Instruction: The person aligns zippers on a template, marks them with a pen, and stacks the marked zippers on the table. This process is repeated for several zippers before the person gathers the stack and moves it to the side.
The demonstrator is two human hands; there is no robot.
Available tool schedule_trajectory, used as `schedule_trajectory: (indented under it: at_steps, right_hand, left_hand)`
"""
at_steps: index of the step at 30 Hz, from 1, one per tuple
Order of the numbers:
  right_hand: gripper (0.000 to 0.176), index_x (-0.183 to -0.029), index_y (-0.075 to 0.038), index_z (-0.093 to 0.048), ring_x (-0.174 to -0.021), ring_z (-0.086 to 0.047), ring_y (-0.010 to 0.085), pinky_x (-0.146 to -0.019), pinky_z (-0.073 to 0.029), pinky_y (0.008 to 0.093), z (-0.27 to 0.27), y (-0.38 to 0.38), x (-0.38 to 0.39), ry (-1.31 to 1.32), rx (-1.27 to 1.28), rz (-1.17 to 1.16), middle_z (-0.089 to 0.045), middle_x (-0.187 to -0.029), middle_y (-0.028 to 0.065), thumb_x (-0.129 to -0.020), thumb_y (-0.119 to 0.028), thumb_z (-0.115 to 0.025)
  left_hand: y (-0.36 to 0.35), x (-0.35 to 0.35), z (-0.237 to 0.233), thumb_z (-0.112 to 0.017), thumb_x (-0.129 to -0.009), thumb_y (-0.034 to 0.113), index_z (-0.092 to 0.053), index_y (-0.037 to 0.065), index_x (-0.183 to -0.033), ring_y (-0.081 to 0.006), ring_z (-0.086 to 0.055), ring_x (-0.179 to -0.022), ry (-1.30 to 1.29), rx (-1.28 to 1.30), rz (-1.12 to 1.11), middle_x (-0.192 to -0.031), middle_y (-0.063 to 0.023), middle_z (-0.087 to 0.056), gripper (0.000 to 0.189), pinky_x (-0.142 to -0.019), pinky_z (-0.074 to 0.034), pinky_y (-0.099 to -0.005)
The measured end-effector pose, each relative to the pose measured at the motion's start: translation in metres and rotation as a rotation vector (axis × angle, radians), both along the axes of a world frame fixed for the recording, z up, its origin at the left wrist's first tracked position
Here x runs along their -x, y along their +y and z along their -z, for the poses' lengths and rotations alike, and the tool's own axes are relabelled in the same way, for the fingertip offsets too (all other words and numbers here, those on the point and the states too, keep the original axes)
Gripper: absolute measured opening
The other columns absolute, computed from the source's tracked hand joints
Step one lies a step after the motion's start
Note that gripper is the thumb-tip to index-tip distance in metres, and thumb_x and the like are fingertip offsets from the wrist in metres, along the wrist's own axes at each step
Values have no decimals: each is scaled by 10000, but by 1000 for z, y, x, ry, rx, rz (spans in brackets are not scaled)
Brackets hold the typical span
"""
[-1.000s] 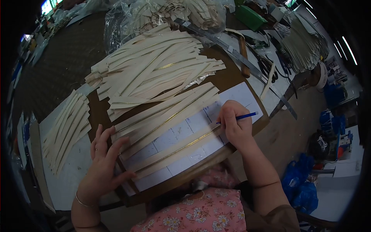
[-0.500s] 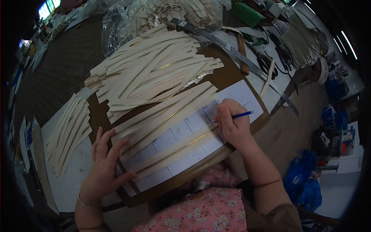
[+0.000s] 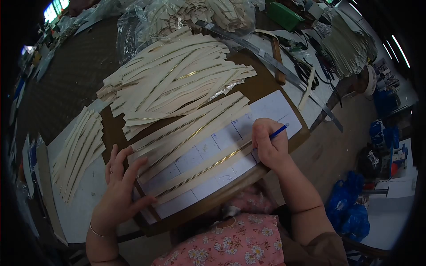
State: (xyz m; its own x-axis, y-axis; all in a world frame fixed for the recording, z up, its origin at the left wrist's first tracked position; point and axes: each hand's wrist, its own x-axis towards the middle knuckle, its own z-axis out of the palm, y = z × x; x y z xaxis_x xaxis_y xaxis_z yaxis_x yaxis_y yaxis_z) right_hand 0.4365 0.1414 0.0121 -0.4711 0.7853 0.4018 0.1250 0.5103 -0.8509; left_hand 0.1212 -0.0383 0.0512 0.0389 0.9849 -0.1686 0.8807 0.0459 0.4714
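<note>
My right hand (image 3: 269, 142) is closed around a blue pen (image 3: 279, 131) at the right end of the nearest zipper strip (image 3: 204, 172). That cream strip with metal teeth lies across a white marked sheet (image 3: 273, 108) on a brown board (image 3: 303, 133). My left hand (image 3: 122, 179) has its fingers spread, its thumb on the left end of the same strip. Its fingertips touch the left ends of other zipper strips (image 3: 191, 135) lying just above. The pen's tip is hidden by my right hand.
A big pile of zipper strips (image 3: 164, 75) lies beyond the board, a smaller bundle (image 3: 80, 150) at left. A metal ruler (image 3: 266, 57) and a wooden-handled tool (image 3: 278, 60) rest at upper right, near a green box (image 3: 285, 17). Blue bags (image 3: 348, 206) are at lower right.
My right hand has shifted slightly right and down, and the pen now tilts more steeply. My left hand has stayed nearly still on the strips.
</note>
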Motion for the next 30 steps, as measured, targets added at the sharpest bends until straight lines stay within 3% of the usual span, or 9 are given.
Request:
schedule_trajectory:
  at_steps: [2,21,24,26,27,29,30]
  right_hand:
    - [432,-656,-3,-516,-526,-421,147,-521,-357,318,0,0,-1,-3,69,3,-474,-575,47,-1041,-195,-560]
    - [373,-706,31,-581,-525,-442,175,-524,-378,333,-3,0,1,-64,-43,9,-486,-580,89,-1025,-160,-575]
    - [361,-721,19,-583,-539,-468,171,-532,-391,322,2,2,-7,-64,-40,-14,-504,-599,90,-1031,-165,-564]
    - [297,-805,-6,-636,-594,-528,168,-570,-430,293,9,6,-13,142,-6,33,-565,-716,105,-1036,-176,-560]
    - [297,-805,-6,-636,-594,-528,168,-570,-430,293,6,3,-14,141,-9,25,-565,-716,105,-1036,-176,-560]
    - [140,-921,-34,-681,-750,-590,213,-686,-485,308,-6,-6,-19,154,228,179,-615,-878,110,-977,-159,-652]
    - [140,-921,-34,-681,-750,-590,213,-686,-485,308,-11,-5,-23,150,227,170,-615,-878,110,-977,-159,-652]
  left_hand:
    - [0,0,0,-874,-718,351,-515,128,-1400,-488,-120,-1501,11,-6,7,-1559,-190,-286,802,-1201,-168,-548]
    - [-2,2,2,-871,-726,350,-496,132,-1424,-492,-120,-1497,15,-18,19,-1555,-200,-279,822,-1202,-167,-549]
    - [-2,-2,0,-880,-716,325,-554,142,-1348,-501,-117,-1497,-24,-39,-17,-1557,-202,-275,734,-1199,-171,-553]
    - [-4,-4,-3,-899,-678,221,-629,132,-1148,-496,-79,-1520,30,-120,31,-1583,-183,-271,550,-1196,-163,-580]
    - [-4,-5,-5,-899,-678,221,-629,132,-1148,-496,-79,-1520,29,-123,24,-1583,-183,-271,550,-1196,-163,-580]
    - [-6,-6,-7,-897,-660,170,-649,122,-897,-503,-80,-1520,107,-169,88,-1569,-175,-307,347,-1194,-166,-586]
    - [-6,-6,-5,-897,-660,170,-649,122,-897,-503,-80,-1520,104,-170,79,-1569,-175,-307,347,-1194,-166,-586]
